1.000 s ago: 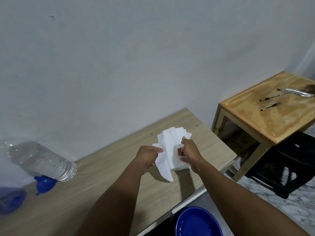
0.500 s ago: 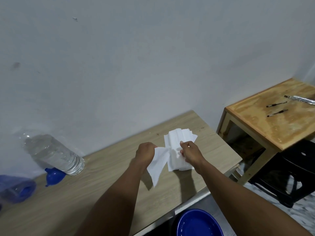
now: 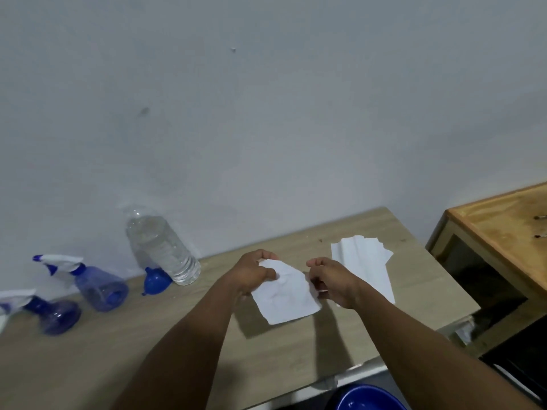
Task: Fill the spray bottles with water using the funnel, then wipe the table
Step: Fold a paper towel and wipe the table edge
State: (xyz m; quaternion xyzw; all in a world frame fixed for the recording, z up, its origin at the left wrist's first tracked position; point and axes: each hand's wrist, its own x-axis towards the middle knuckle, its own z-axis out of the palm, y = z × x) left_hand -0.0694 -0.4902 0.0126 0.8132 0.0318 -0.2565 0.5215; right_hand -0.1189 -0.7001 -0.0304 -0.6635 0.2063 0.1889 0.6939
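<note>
My left hand (image 3: pixel 255 276) and right hand (image 3: pixel 333 287) each pinch an edge of one white paper tissue sheet (image 3: pixel 285 301) above the pale wooden table (image 3: pixel 148 350) — the white tissue stack (image 3: pixel 364 261) lies just right.

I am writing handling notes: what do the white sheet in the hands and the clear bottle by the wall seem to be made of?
The white sheet looks like soft tissue paper, matte: it creases and bends. The clear bottle is probably thin plastic, glossy: see-through, ribbed walls.
</note>
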